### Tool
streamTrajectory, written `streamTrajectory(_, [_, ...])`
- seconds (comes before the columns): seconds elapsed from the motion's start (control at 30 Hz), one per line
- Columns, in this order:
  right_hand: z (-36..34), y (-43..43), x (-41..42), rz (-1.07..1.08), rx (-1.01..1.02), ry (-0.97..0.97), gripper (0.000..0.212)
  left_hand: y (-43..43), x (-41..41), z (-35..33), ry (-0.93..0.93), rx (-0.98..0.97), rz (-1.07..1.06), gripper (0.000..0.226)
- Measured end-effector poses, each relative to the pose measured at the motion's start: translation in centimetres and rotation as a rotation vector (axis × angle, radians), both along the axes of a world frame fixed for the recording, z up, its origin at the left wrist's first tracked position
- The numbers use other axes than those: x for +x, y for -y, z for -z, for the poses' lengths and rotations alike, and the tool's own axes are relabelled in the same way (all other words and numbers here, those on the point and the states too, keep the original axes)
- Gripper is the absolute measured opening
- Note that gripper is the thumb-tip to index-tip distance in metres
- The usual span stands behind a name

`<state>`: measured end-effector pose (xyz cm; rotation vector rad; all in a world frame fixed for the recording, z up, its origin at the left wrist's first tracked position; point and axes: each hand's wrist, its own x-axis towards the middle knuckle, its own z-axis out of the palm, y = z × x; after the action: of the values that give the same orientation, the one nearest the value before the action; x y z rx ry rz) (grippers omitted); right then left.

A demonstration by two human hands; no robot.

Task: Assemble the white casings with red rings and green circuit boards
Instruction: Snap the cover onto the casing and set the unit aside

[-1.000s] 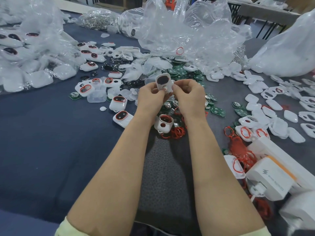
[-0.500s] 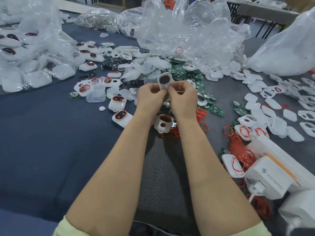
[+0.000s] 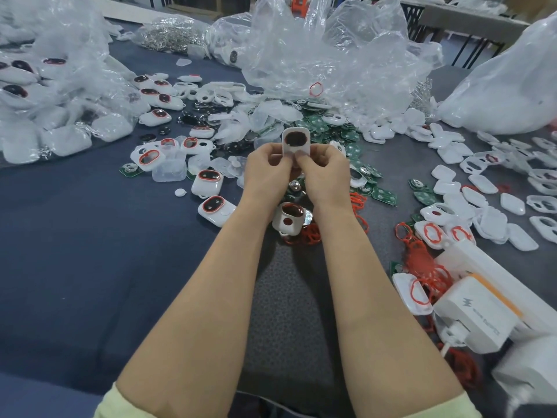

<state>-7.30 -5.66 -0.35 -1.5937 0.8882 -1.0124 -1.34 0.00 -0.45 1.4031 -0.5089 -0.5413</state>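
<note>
Pinching a white casing [image 3: 297,141] between left hand [image 3: 266,170] and right hand [image 3: 324,173].

Gripping it by the lower edge with curled fingers of both hands, upright, with the dark oval opening toward the camera, raised above the blue table [image 3: 90,251]. Just below the wrists, on the cloth, a second casing [image 3: 289,218] touching a tangle of red rings [image 3: 306,236]. To the right, scattered green boards [image 3: 382,196] and loose white shells [image 3: 479,184]; behind, crumpled clear bags [image 3: 331,55]; at lower right, a white charger [image 3: 473,315].

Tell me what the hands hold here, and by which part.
The left hand and right hand together pinch one white casing by its lower end; its upper part stands free.
</note>
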Motion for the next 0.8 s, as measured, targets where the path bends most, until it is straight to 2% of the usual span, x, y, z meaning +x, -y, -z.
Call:
streamTrajectory(0.3, [-0.03, 0.09, 0.07, -0.062, 0.1, 0.032, 0.014, 0.11, 0.18, 0.19, 0.017, 0.032, -0.007, 0.022])
streamTrajectory(0.6, [-0.35, 0.11, 0.06, -0.108, 0.234, 0.085, 0.006, -0.1, -0.02, -0.29, -0.184, -0.042, 0.066, 0.026])
streamTrajectory(0.8, [-0.61, 0.0, -0.1, -0.122, 0.239, 0.101, 0.009, -0.34, -0.04, -0.59, -0.21, -0.05, 0.108, 0.03])
